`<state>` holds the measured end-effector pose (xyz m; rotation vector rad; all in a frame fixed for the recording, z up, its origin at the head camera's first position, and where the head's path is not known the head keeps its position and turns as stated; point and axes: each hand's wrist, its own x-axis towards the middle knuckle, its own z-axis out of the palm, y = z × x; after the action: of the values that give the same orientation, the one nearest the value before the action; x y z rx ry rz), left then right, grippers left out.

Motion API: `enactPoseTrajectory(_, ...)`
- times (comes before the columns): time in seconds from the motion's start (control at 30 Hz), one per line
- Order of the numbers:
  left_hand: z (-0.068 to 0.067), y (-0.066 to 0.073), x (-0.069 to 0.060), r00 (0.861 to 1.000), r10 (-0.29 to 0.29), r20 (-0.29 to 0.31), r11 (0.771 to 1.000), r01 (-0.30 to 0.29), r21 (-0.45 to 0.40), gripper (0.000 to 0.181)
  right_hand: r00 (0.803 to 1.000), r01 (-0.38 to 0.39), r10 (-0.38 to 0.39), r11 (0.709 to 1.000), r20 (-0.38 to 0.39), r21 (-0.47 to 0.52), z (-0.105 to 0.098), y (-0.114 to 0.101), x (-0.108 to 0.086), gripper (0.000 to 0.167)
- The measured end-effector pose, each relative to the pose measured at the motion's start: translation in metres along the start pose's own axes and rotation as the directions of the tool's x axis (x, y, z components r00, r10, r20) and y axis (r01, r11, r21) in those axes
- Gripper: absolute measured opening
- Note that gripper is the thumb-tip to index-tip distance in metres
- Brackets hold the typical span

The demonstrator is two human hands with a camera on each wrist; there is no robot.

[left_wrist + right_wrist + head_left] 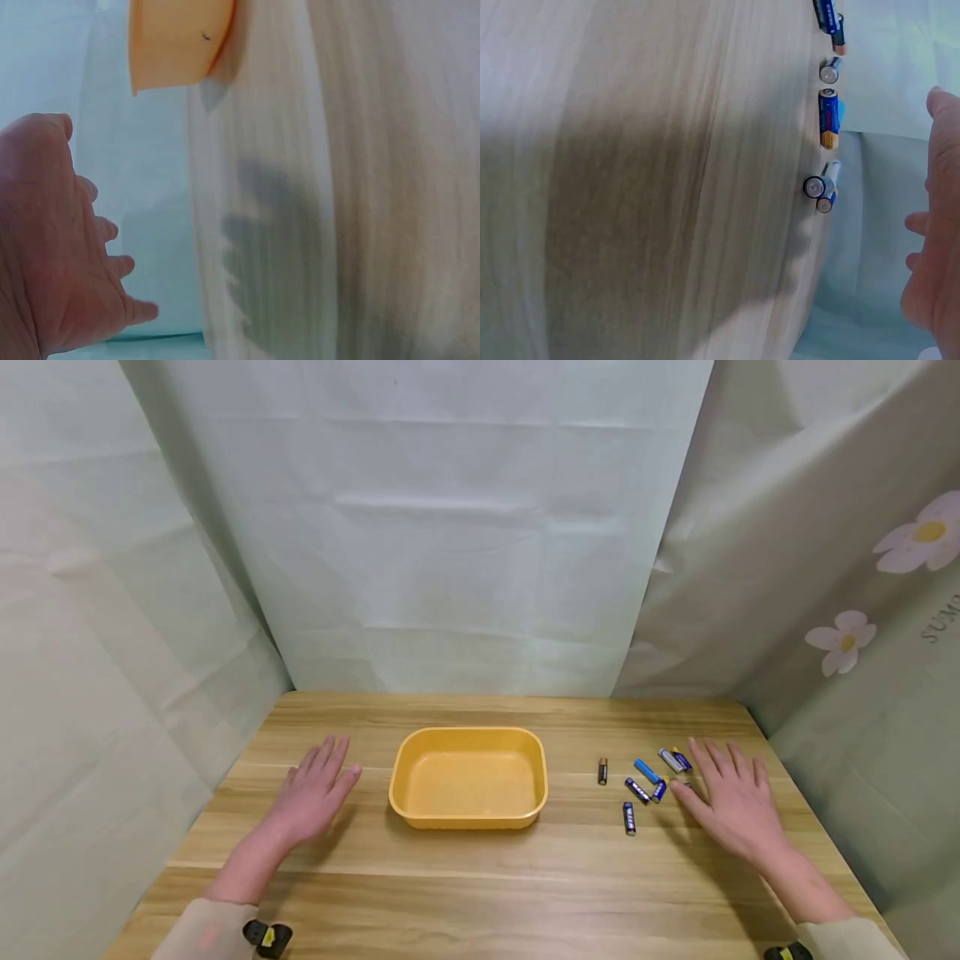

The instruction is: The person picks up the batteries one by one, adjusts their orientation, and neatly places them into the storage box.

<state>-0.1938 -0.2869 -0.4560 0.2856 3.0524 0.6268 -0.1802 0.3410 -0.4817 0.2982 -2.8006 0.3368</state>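
Observation:
A yellow rectangular plastic basin [468,822] stands near the middle of the wooden table, with nothing inside it. To its right lie several loose batteries: a black and copper battery [603,772], a light blue battery [647,771] and dark blue ones such as this battery [629,818]. My left hand [311,797] hovers left of the basin with fingers spread, holding nothing. Over the right side of the table, my right hand [731,806] is held with straight fingers beside the batteries, partly hiding one. In the right wrist view, a blue and gold battery [829,118] lies apart from that hand.
The wooden table [465,893] ends at a back edge against a pale hanging sheet [465,543]. More sheets flank both sides, the right one printed with flowers [840,642]. A dark wrist device [267,937] sits on the left sleeve.

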Motion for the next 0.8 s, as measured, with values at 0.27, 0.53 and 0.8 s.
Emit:
enactPoseTrajectory(0.27, -0.01, 0.007, 0.005, 0.998, 0.06, 0.021, 0.965, -0.053, -0.258, 0.071, 0.999, -0.003, 0.006, 0.997, -0.049, 0.074, -0.004, -0.006, 0.003, 0.082)
enactPoseTrajectory(0.53, -0.013, 0.01, 0.008, 0.995, 0.051, 0.089, 0.835, 0.007, -0.551, 0.072, 0.997, -0.045, 0.063, 0.957, -0.055, 0.287, -0.013, -0.01, 0.007, 0.08)
enactPoseTrajectory(0.8, -0.007, 0.011, 0.014, 0.989, -0.012, 0.15, 0.663, 0.12, -0.739, 0.074, 0.995, -0.092, 0.095, 0.882, 0.017, 0.462, -0.018, -0.013, 0.008, 0.076)
